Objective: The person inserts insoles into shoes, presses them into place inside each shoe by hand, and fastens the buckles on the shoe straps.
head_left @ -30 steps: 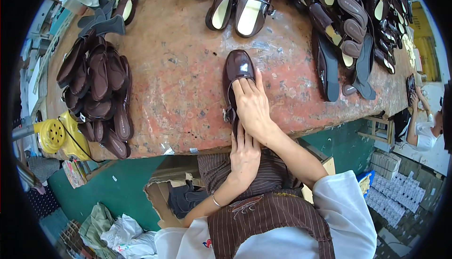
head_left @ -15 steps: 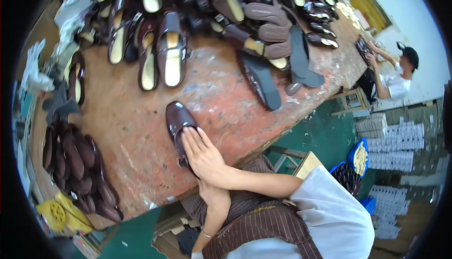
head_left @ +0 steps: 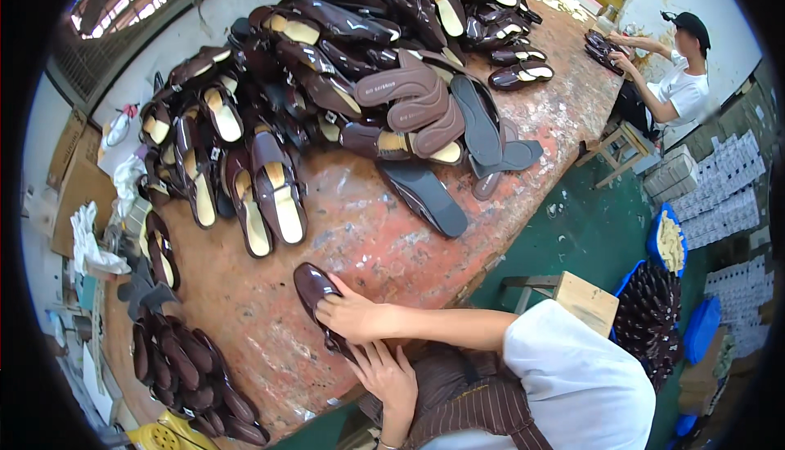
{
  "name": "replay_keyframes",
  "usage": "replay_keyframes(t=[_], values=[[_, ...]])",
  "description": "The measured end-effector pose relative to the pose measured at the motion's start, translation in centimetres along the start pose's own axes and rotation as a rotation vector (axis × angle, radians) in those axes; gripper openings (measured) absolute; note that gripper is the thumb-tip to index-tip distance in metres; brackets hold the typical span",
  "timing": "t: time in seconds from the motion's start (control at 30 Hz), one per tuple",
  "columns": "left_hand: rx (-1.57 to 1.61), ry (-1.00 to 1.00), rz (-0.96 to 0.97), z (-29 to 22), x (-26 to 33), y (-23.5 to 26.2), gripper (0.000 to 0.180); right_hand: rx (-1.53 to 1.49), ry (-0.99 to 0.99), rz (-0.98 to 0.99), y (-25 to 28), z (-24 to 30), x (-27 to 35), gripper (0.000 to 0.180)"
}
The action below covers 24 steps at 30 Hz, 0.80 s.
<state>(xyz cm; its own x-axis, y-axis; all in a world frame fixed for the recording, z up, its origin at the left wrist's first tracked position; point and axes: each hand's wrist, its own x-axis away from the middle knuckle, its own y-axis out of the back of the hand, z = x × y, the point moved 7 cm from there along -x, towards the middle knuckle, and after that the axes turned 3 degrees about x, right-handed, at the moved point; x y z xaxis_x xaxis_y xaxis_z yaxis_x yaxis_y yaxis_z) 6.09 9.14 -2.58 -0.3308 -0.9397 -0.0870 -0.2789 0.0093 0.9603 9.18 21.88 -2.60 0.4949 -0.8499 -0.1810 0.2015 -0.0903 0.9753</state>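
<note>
A glossy dark brown slip-on shoe (head_left: 316, 285) lies on the worn reddish worktable (head_left: 360, 221), toe pointing away from me. My right hand (head_left: 353, 316) is closed at its opening, gripping the near side, with the fingertips partly hidden inside. Close below it, my left hand (head_left: 388, 378) has its fingers stretched and slightly apart, their tips by the shoe's heel end. Whether those tips touch the shoe or my right hand I cannot tell. Beyond the shoe lie a pair of dark brown shoes with pale insides (head_left: 282, 209) and a grey-soled shoe turned over (head_left: 429, 201).
A big heap of similar shoes (head_left: 352, 21) covers the table's far side, with brown insoles (head_left: 409, 102) on it. More dark brown insoles (head_left: 184, 360) are piled at left. At right stand a wooden stool (head_left: 585, 303) and a blue basin (head_left: 669, 241). A co-worker (head_left: 683, 82) handles a dark shoe.
My view has tilted up, showing more of the heap. My right hand's flat fingers have curled at the shoe's opening. My left hand, mostly covered before, now shows spread fingers.
</note>
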Motion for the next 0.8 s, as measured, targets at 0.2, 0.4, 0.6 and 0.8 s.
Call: replay_keyframes(t=[0.2, 0.4, 0.6, 0.8], values=[[0.533, 0.145, -0.301, 6.2, -3.2, 4.8, 0.024, -0.254, -0.404, -0.439, 15.2, -18.2, 5.6, 0.022], [0.113, 0.156, -0.712, 17.2, -4.4, 20.9, 0.023, 0.147, -0.457, -0.28, 15.3, -33.0, 9.1, 0.057], [-0.492, 0.419, -0.644, 26.5, -7.0, 25.2, 0.044, -0.017, -0.289, -0.355, 19.4, -33.3, 8.5, 0.06], [0.2, -0.06, -0.477, 9.9, -21.3, 10.1, 0.049, -0.821, -0.324, -0.841, 24.7, -26.6, 7.4, 0.048]])
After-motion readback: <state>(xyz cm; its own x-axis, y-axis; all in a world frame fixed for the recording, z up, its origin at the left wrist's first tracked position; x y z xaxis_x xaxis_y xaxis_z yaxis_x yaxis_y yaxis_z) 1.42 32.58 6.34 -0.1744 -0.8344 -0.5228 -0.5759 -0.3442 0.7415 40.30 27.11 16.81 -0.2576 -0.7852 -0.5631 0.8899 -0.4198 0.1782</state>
